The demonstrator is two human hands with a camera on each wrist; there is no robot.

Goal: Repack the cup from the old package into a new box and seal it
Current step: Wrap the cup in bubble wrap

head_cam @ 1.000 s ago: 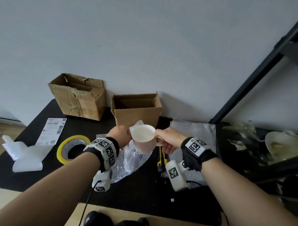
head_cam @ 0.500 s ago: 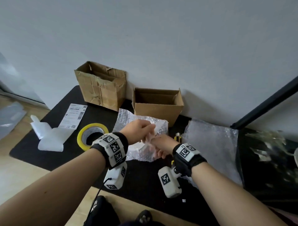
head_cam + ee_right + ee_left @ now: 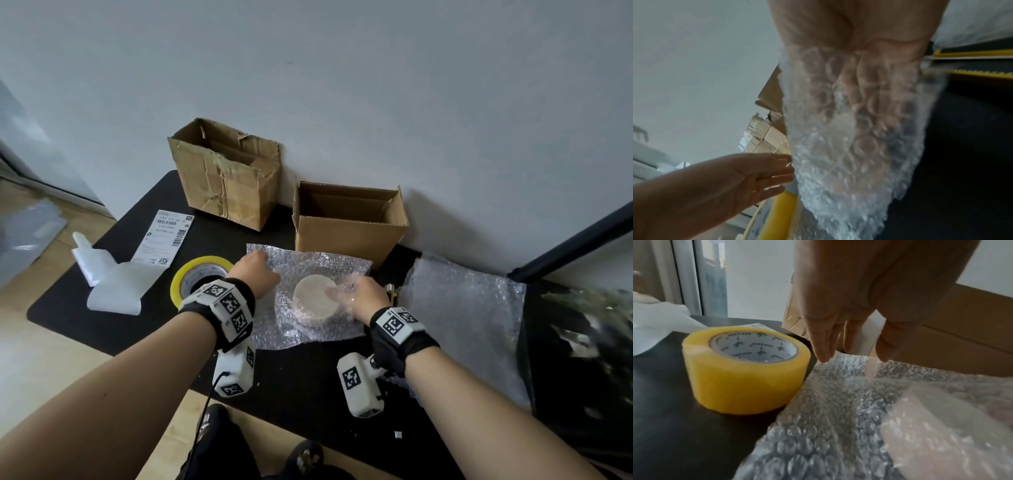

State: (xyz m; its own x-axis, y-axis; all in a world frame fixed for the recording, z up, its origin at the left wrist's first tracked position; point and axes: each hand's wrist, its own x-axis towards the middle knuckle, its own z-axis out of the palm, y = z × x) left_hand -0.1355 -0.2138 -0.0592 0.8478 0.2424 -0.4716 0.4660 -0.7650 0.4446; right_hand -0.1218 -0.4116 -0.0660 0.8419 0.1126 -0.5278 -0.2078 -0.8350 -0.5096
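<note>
The cream cup [image 3: 312, 298] stands upside down in the middle of a bubble wrap sheet [image 3: 308, 329] spread on the black mat. My right hand [image 3: 356, 294] lies against the cup's right side, fingers on its base, and a fold of the wrap [image 3: 849, 146] covers those fingers. My left hand [image 3: 255, 274] is flat with straight fingers, its fingertips [image 3: 824, 356] on the sheet's far left corner. In the left wrist view the cup [image 3: 941, 426] is a pale shape behind wrap. The clean open box [image 3: 349, 236] stands just behind the sheet, and the torn old box [image 3: 226, 181] to its left.
A yellow tape roll [image 3: 202, 274] sits right beside my left wrist. A shipping label [image 3: 166, 240] and white foam [image 3: 109, 284] lie further left. A second bubble wrap sheet [image 3: 466, 318] lies on the right, with a yellow utility knife [image 3: 392, 291] between the sheets.
A second ago both hands held the cup up in the air. It now stands inverted on the flattened wrap, and my left hand has moved off it to the sheet's left corner.
</note>
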